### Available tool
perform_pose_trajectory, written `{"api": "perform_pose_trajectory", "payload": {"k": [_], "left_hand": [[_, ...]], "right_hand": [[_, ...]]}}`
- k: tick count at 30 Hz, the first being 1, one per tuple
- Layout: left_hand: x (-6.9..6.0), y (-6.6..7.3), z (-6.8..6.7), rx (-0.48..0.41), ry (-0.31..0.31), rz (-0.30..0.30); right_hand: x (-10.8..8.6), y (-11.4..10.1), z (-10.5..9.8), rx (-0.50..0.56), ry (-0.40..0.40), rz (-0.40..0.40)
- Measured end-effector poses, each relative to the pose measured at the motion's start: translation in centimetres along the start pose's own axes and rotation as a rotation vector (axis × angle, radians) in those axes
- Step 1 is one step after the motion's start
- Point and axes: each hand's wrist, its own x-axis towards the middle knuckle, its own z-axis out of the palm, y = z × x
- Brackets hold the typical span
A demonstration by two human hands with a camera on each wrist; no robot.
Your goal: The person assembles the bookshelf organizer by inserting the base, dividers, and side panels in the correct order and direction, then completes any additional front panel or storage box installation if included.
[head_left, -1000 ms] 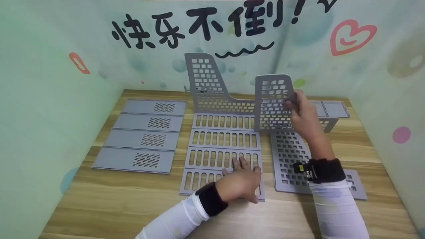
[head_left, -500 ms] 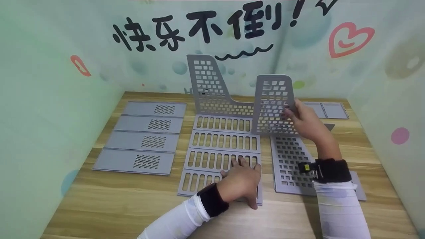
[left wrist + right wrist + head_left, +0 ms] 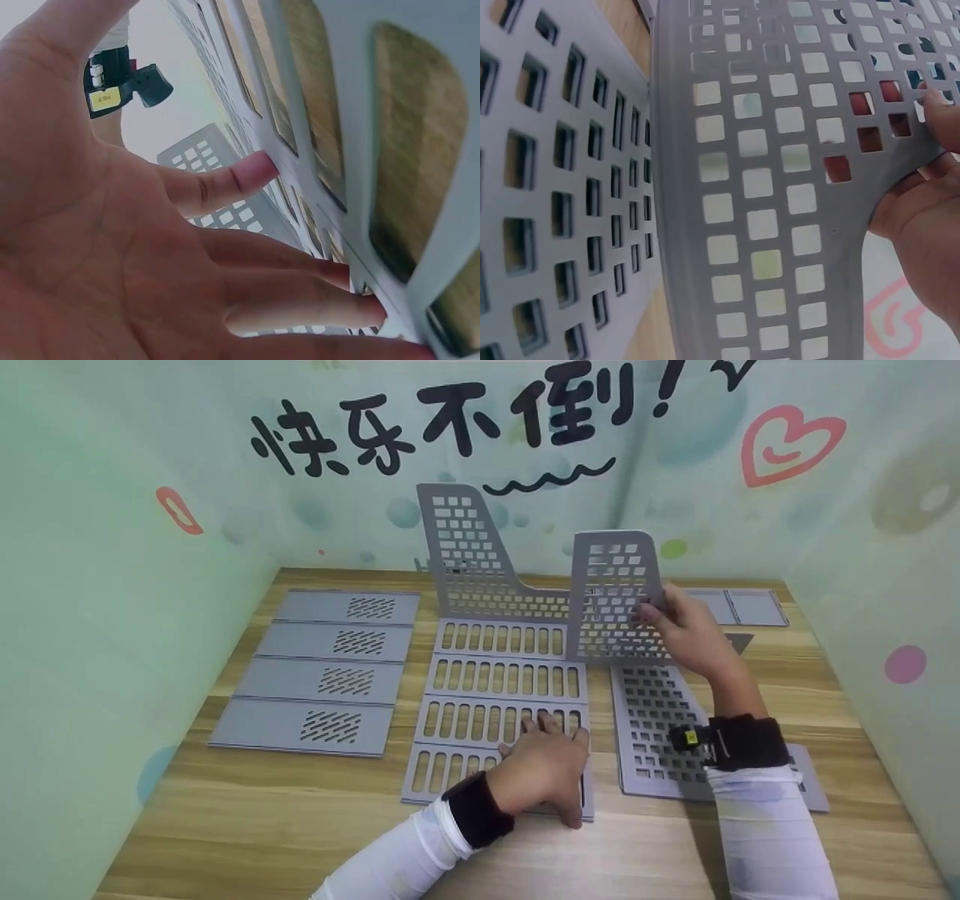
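My left hand (image 3: 538, 776) rests on a grey panel with rows of long slots (image 3: 510, 696), fingers spread. In the left wrist view, the fingertips of the left hand (image 3: 150, 262) touch the slotted panel (image 3: 352, 97). My right hand (image 3: 694, 634) pinches the edge of an upright grey L-shaped grid panel (image 3: 582, 600), thumb on the near face. Through its square holes, the right wrist view shows fingers of the right hand (image 3: 926, 217) behind the grid panel (image 3: 844, 300). A similar L-shaped panel (image 3: 517, 594) stands at the slotted panel's far end.
Another grid panel (image 3: 628, 781) lies flat below the held one, partly under my right forearm. A panel with diagonal slots (image 3: 281, 682) lies at the left. Behind my right hand is a flat plain panel (image 3: 757, 609). Printed cloth walls surround the wooden table (image 3: 247, 825).
The right hand and the held grid panel have come slightly lower and nearer, tilting a little. The slotted panel's near end has shifted slightly. My left hand has stayed almost in place on it.
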Motion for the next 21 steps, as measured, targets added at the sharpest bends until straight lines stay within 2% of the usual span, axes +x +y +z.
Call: {"api": "perform_pose_trajectory", "payload": {"k": [5, 9, 13, 16, 21], "left_hand": [[-0.3, 0.1, 0.0, 0.067, -0.021, 0.017], [-0.4, 0.0, 0.0, 0.059, -0.022, 0.018], [-0.4, 0.0, 0.1, 0.046, -0.017, 0.004], [-0.4, 0.0, 0.2, 0.035, -0.020, -0.008], [-0.7, 0.1, 0.0, 0.034, -0.028, -0.020]], "right_hand": [[0.4, -0.4, 1.3, 0.073, -0.004, -0.019], [0.7, -1.5, 2.7, 0.058, 0.011, 0.015], [0.7, -1.6, 2.8, 0.044, -0.001, 0.036], [0.5, -1.4, 1.6, -0.055, -0.073, 0.045], [-0.2, -0.1, -2.2, -0.302, -0.226, 0.083]]}}
